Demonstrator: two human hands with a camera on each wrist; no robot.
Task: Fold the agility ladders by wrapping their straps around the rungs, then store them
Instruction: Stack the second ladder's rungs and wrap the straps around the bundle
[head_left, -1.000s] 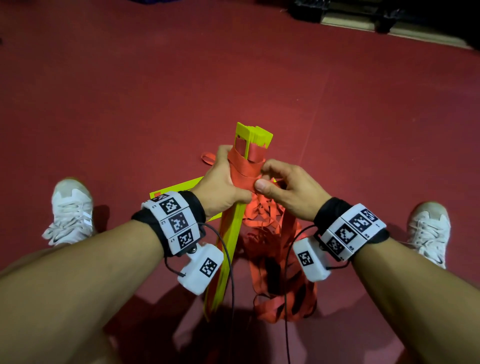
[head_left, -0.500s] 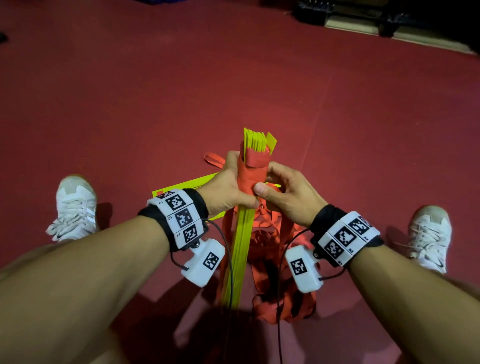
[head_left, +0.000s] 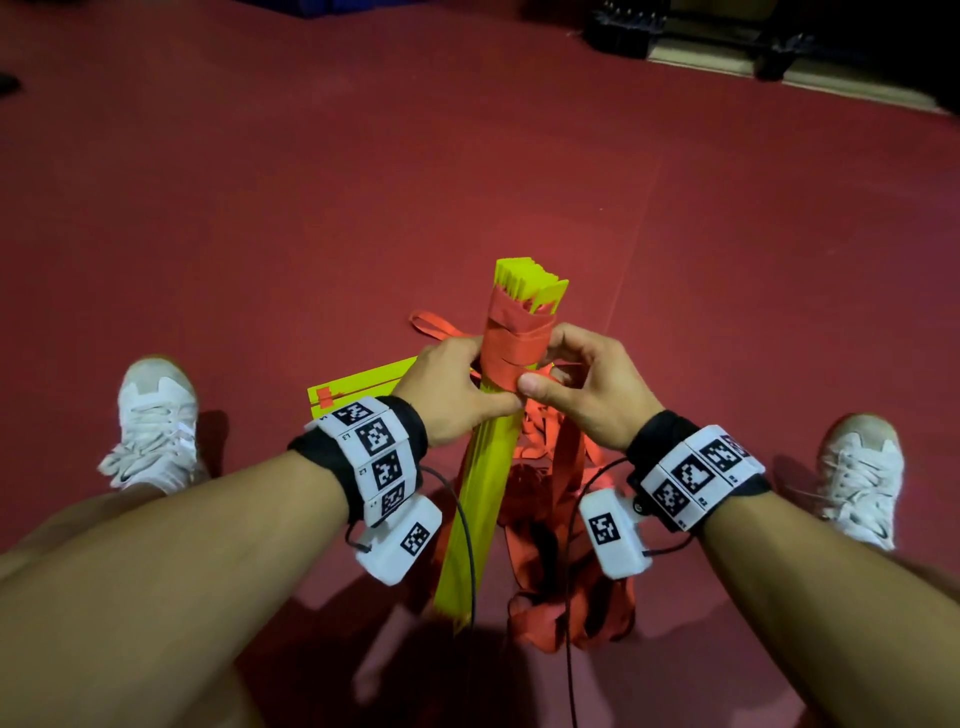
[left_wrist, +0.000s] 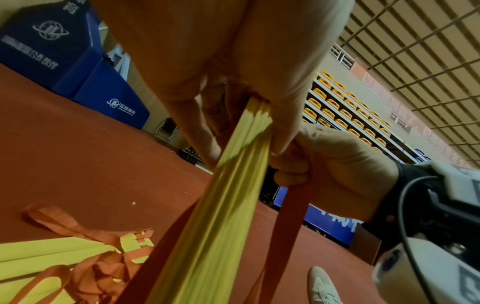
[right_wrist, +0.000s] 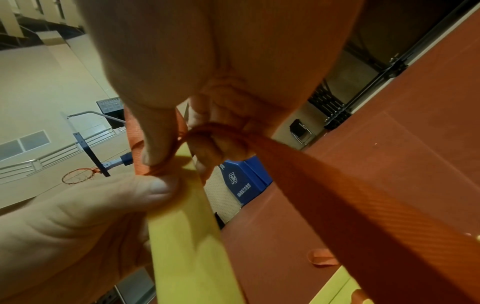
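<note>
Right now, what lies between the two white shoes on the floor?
In the head view, between the left shoe and right shoe: the upright yellow rung bundle, loose red straps, and a second ladder lying flat.

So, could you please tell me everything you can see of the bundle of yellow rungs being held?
The bundle of yellow rungs is a stack of thin, flat strips that look like plastic, held edge to edge and nearly upright, leaning a little, its lower end down by the red floor. An orange-red strap is wound several times round its upper part, with notched yellow tips showing above. The left hand grips it below the wrap; the right hand pinches the strap against it. Loose strap hangs beside it.
</note>
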